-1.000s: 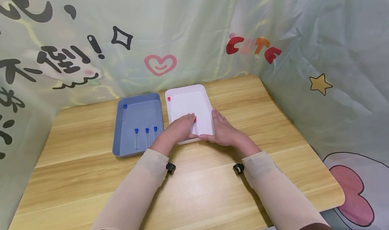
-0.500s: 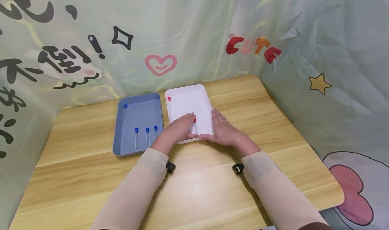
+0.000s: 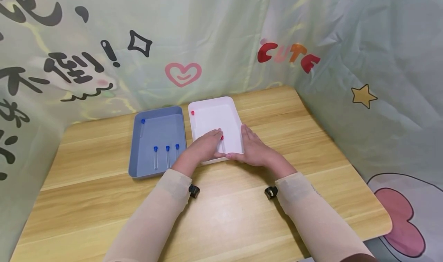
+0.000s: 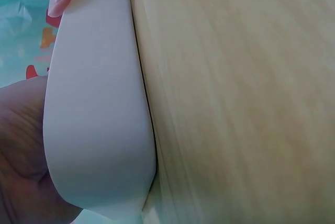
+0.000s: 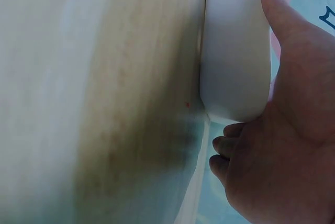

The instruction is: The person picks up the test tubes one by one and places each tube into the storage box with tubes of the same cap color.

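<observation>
A white tray (image 3: 221,114) lies on the wooden table with both hands at its near end. My left hand (image 3: 204,146) rests over the near left corner, its fingers extended over the tray floor beside a test tube with a red cap (image 3: 222,138). The right hand (image 3: 256,148) lies against the near right corner, fingers straight along the side and thumb (image 5: 280,9) along the front rim. Both thumb tips come close together at the front edge. Another red cap (image 3: 192,113) shows at the tray's far left. The left palm (image 4: 21,145) hides part of the tray.
Left of the white tray stands a blue-grey tray (image 3: 157,129) with several blue-capped test tubes (image 3: 155,158) in it. The wooden table (image 3: 228,219) extends toward the front. A printed curtain (image 3: 225,35) stands behind and to the right.
</observation>
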Motion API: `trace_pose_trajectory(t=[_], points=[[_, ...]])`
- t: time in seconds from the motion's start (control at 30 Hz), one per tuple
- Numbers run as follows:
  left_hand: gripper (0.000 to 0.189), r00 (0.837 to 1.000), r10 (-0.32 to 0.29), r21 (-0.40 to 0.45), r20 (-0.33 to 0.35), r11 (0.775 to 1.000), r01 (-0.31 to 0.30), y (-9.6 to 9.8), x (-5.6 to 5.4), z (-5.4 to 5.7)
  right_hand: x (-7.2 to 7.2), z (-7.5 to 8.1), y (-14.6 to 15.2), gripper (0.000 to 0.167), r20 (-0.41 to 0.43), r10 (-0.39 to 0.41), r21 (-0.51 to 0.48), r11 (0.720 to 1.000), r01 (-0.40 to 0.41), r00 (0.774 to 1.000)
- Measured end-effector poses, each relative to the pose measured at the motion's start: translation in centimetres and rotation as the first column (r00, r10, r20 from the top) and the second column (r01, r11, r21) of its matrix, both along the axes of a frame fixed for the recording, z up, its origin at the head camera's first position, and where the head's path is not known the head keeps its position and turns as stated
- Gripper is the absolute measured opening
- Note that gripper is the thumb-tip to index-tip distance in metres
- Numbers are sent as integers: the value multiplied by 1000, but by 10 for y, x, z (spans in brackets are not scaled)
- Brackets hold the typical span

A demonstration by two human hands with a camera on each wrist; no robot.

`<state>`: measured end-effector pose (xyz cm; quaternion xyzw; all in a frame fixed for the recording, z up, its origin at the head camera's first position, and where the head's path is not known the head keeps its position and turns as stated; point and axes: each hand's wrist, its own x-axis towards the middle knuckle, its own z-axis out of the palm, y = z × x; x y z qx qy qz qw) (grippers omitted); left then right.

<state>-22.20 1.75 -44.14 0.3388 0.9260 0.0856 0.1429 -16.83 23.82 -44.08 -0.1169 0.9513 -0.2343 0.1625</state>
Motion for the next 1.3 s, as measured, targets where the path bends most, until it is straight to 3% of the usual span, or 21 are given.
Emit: trace_pose_trajectory(t=[0.7,0.97,1.3], points=[[94,999,29,31,29,999,-30,-2,1,4,-1,0,0,129,-3,0,0,1000,0,1000],[95,1000,1,42,10,999,-1,-2,0,3,0,1,0,129,3,0,-4,1000,0,1000],[94,1000,8,36,3,999,-8,-5,1,2,1,4,-2,128,2,1,-17,1000,-1,1000]])
